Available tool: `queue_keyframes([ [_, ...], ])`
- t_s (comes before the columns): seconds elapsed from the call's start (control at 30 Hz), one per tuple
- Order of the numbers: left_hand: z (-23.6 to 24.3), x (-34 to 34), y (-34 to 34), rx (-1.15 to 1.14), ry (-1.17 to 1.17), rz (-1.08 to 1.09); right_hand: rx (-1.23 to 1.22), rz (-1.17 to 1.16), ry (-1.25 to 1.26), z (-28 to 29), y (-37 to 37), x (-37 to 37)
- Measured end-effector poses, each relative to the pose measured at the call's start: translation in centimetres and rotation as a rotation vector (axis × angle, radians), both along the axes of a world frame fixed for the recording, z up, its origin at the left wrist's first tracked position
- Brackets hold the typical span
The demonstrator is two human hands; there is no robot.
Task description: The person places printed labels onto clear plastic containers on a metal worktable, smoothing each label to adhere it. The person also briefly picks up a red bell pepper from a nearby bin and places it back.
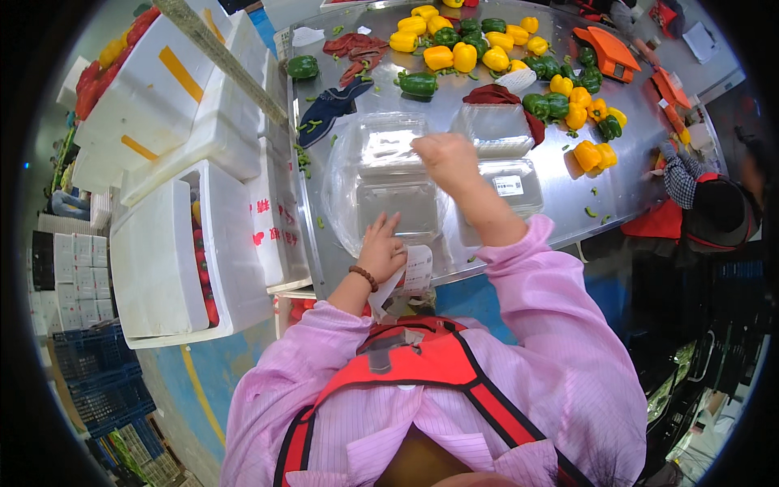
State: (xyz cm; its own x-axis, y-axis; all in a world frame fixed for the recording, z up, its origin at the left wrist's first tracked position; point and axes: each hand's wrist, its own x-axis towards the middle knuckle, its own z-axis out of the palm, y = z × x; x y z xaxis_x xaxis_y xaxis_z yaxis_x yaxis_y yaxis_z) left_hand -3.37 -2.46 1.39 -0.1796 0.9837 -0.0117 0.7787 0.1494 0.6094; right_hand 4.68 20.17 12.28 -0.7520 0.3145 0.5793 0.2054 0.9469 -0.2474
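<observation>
My right hand [445, 162] is closed in a pinch over an upper clear plastic container [381, 146]; what its fingers hold, if anything, is hidden. My left hand [378, 247] has its fingers apart on the near edge of a lower clear container [393, 203], beside a paper strip of white labels [416, 269] hanging at the table's front. Both containers sit in or on a crumpled clear plastic bag [338, 183]. To the right lie a labelled clear container [503, 207] and, behind it, another stack of clear containers [495, 122] on a dark red cloth [491, 93].
The steel table [608, 178] bears yellow peppers [464, 55], green peppers [418, 84], cloths [333, 109] and orange tools [608, 53]. White foam boxes [146, 260] with red peppers stand left, beside a pole [227, 65]. A person in a checked sleeve [677, 174] is at the right.
</observation>
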Motion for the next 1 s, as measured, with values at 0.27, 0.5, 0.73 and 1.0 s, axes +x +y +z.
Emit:
queue_keyframes([
  [0.27,-0.2,-1.5,-0.7,0.001,-0.129,0.035,0.241,-0.161,0.356,6.5,4.8,12.6],
  [0.5,2.5,-0.8,-2.8,0.198,-0.427,0.254,0.03,-0.244,-0.074,-1.5,6.8,21.7],
  [0.73,5.8,-1.3,-2.5,0.302,-0.384,0.283,-0.25,-0.201,-0.447,0.5,4.5,21.6],
  [1.0,7.6,-1.2,-1.7,0.404,-0.344,0.17,0.086,-0.348,-0.234,-4.1,8.1,11.6],
])
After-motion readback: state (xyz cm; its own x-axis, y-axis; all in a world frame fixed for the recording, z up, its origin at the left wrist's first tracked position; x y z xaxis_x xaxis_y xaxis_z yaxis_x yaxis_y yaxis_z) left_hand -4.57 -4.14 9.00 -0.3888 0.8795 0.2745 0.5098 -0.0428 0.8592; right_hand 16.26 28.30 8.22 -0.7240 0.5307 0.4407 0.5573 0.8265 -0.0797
